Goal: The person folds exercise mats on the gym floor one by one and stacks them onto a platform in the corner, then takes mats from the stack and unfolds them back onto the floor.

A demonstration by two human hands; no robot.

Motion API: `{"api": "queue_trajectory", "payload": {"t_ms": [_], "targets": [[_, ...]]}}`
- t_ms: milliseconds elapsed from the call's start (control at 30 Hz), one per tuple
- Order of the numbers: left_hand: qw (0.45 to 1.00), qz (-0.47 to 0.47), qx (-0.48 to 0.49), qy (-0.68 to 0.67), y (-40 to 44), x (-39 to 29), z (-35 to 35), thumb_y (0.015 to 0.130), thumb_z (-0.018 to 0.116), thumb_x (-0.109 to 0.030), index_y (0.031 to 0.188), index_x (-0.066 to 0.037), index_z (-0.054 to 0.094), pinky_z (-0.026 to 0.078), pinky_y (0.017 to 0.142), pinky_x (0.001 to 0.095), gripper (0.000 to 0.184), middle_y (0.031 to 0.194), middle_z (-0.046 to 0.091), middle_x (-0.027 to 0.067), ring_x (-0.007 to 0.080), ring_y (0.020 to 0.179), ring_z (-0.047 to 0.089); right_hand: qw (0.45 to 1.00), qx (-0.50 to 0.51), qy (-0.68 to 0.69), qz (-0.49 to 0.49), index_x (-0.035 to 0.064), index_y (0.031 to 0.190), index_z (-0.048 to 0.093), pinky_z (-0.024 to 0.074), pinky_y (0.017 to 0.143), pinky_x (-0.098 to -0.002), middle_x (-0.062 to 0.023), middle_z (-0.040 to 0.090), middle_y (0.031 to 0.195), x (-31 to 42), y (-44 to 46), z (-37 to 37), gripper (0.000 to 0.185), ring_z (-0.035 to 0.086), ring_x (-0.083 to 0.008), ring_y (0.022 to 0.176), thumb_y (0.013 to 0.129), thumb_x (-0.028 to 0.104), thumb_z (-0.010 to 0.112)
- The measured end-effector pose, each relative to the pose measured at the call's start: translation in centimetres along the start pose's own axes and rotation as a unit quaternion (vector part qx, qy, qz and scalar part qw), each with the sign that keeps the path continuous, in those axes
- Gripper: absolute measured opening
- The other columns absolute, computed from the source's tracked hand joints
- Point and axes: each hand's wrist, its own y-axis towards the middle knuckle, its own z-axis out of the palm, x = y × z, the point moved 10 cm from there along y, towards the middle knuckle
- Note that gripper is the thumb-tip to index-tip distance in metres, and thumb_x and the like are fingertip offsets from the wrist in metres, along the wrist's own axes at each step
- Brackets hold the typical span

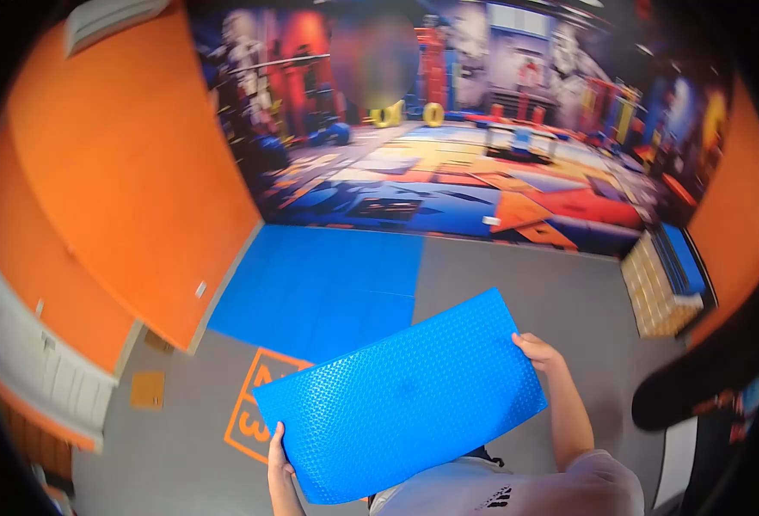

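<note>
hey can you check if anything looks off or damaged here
One small thing: the mat held between your left hand and right hand has a faint dark patch near its middle, unlike the blue around it. I can't tell whether it's a stain, a dent or a shadow. I see no spill.

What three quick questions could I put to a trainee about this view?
1. True or false: the left hand and the right hand hold the same textured blue mat.
2. Choose one. The framed floor marking is: (a) green; (b) orange; (c) white.
3. Fill in: the end of the textured blue mat that sits higher in the picture is the one at the ____ hand.

Key: 1 true; 2 b; 3 right.
</note>
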Motion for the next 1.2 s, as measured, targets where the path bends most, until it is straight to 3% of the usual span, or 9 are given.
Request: {"api": "queue_trajectory", "payload": {"t_ms": [167,333,467,567,700,767,800,900,1200], "targets": [[0.980,-0.046,0.038,0.191,3.7,1.4,10.9,0.083,0.067,-0.051,0.142,-0.001,0.037,0.040,0.102,0.0504,0.083,0.136,0.049,0.0211,0.0345,0.121,0.050,0.992,-0.093,0.085,-0.018,-0.0006,0.131,0.051,0.0444,0.098,-0.0416,-0.0151,0.060,0.123,-11.7,-13.6,-7.9,0.060,0.058,-0.0263,0.113,0.087,0.036,0.070],[0.923,-0.045,0.177,0.339,7.9,5.4,25.5,0.094,0.060,-0.031,0.108,-0.001,0.060,0.053,0.072,0.0307,0.033,0.096,0.067,0.0092,0.0173,0.083,0.065,0.931,-0.339,0.138,0.005,-0.0003,0.124,0.058,0.0461,0.094,-0.0406,-0.0137,0.063,0.118,-20.1,-24.6,-15.1,0.058,0.059,-0.0250,0.109,0.082,0.036,0.075],[0.887,0.003,0.273,0.372,8.9,13.2,40.7,0.097,0.056,-0.029,0.105,-0.002,0.063,0.051,0.075,0.0292,0.029,0.097,0.068,0.0058,0.0139,0.085,0.063,0.884,-0.406,0.221,-0.073,-0.0006,0.122,0.059,0.0462,0.093,-0.0394,-0.0120,0.063,0.117,-26.6,-31.9,-22.9,0.069,0.059,-0.0243,0.108,0.074,0.046,0.080],[0.815,0.034,0.295,0.498,9.2,20.4,50.7,0.101,0.043,-0.042,0.132,0.000,0.049,0.045,0.094,0.0368,0.052,0.123,0.060,0.0104,0.0196,0.109,0.058,0.840,-0.428,0.265,-0.202,-0.0008,0.124,0.056,0.0457,0.095,-0.0394,-0.0117,0.062,0.118,-27.9,-37.5,-29.1,0.079,0.058,-0.0245,0.110,0.069,0.051,0.081],[0.814,0.080,0.350,0.457,9.1,28.9,64.1,0.102,0.034,-0.044,0.137,0.003,0.044,0.037,0.105,0.0367,0.058,0.132,0.054,0.0126,0.0242,0.119,0.053,0.765,-0.470,0.314,-0.308,0.0005,0.129,0.051,0.0454,0.096,-0.0430,-0.0121,0.061,0.121,-27.1,-43.4,-35.2,0.091,0.057,-0.0262,0.111,0.066,0.060,0.080],[0.807,0.105,0.354,0.460,2.4,31.1,72.0,0.102,0.033,-0.046,0.137,0.003,0.044,0.035,0.106,0.0363,0.061,0.132,0.054,0.0133,0.0256,0.120,0.052,0.740,-0.451,0.397,-0.302,0.0015,0.128,0.052,0.0462,0.096,-0.0454,-0.0136,0.061,0.122,-29.9,-43.8,-38.2,0.091,0.058,-0.0284,0.111,0.065,0.060,0.080],[0.814,0.072,0.364,0.448,12.0,34.9,72.2,0.098,0.037,-0.054,0.139,0.005,0.040,0.033,0.108,0.0378,0.072,0.141,0.045,0.0168,0.0272,0.128,0.045,0.725,-0.440,0.435,-0.301,0.0021,0.128,0.053,0.0466,0.096,-0.0466,-0.0144,0.061,0.122,-31.1,-43.5,-40.0,0.090,0.058,-0.0295,0.111,0.064,0.060,0.080],[0.803,0.021,0.403,0.438,8.4,38.2,80.8,0.098,0.036,-0.054,0.137,0.006,0.041,0.036,0.106,0.0374,0.072,0.140,0.045,0.0190,0.0270,0.127,0.047,0.712,-0.439,0.473,-0.277,0.0058,0.130,0.053,0.0466,0.096,-0.0519,-0.0148,0.060,0.125,-32.8,-42.1,-44.8,0.090,0.058,-0.0329,0.112,0.065,0.062,0.077],[0.784,-0.110,0.467,0.395,13.6,54.1,104.2,0.090,0.038,-0.068,0.144,0.002,0.033,0.034,0.108,0.0412,0.088,0.142,0.043,0.0204,0.0320,0.129,0.045,0.673,-0.492,0.455,-0.312,0.0035,0.129,0.052,0.0499,0.091,-0.0472,-0.0178,0.060,0.121,-21.2,-34.3,-63.5,0.090,0.059,-0.0299,0.109,0.073,0.073,0.062]]}}
